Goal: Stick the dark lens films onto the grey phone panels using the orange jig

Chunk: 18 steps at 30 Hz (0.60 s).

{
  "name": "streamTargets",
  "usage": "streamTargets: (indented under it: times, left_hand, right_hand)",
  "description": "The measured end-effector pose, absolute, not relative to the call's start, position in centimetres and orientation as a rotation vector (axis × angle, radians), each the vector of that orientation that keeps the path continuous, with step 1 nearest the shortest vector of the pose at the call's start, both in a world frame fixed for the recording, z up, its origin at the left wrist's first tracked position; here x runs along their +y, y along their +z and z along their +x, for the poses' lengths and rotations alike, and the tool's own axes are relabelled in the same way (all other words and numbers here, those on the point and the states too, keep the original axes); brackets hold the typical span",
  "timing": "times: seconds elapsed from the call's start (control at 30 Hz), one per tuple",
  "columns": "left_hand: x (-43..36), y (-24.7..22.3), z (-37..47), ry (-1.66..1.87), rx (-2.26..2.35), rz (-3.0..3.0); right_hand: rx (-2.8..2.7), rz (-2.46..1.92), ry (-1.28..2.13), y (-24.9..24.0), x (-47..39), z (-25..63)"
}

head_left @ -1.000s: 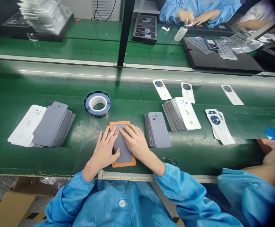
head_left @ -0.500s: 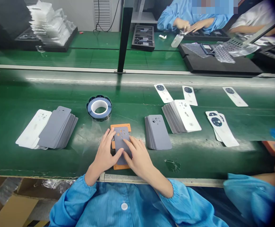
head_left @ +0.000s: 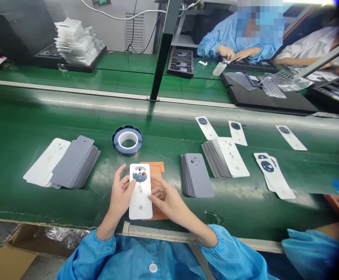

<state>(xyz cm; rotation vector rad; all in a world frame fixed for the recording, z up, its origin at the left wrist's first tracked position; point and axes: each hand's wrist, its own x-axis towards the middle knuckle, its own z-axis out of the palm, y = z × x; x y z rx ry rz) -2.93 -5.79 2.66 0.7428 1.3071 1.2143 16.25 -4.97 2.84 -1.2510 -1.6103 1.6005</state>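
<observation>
Closest to me, at the near edge of the green worktop [head_left: 55, 206], I have a white card [head_left: 141, 197] gripped between both hands. The fingers of the left hand [head_left: 122, 195] pinch its left edge, thumb on the front beside the dark round patch; those of the right hand [head_left: 169, 202] pinch the right edge, thumb in front. The card covers part of an orange plate [head_left: 155, 168]; I can't tell from here whether the two touch. Off to my right, a neighbour's blue sleeve [head_left: 311, 249] comes in.

A little farther out on my left, a grey stack [head_left: 71, 165] overlaps a white stack [head_left: 45, 163]. To my right I see another grey stack [head_left: 201, 177], and just past it a fanned pile [head_left: 233, 157] with a white top. Well to its right lie overlapping white cards [head_left: 280, 177].

A roll of tape [head_left: 128, 151] lies flat beyond the left hand. Farther still, three single cards [head_left: 293, 140] are spread out, each with a dark patch.
</observation>
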Motion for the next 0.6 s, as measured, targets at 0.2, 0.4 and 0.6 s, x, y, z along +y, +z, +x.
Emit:
streamTargets:
  times: [0.2, 0.4, 0.6]
  left_hand:
    - [-5.9, 2.4, -4.8, 1.428, 1.668, 1.211]
    - [-5.2, 0.8, -7.0, 1.360, 2.088, 1.438]
    - [-5.0, -0.6, -8.1, 1.172, 1.754, 1.061]
  right_hand:
    - [-1.399, -1.341, 1.328, 3.3, 4.0, 19.1]
    - [-1.563, -1.698, 0.985, 2.6, 18.2, 19.7]
    - [-1.664, -1.884, 0.772, 2.4, 23.4, 18.5]
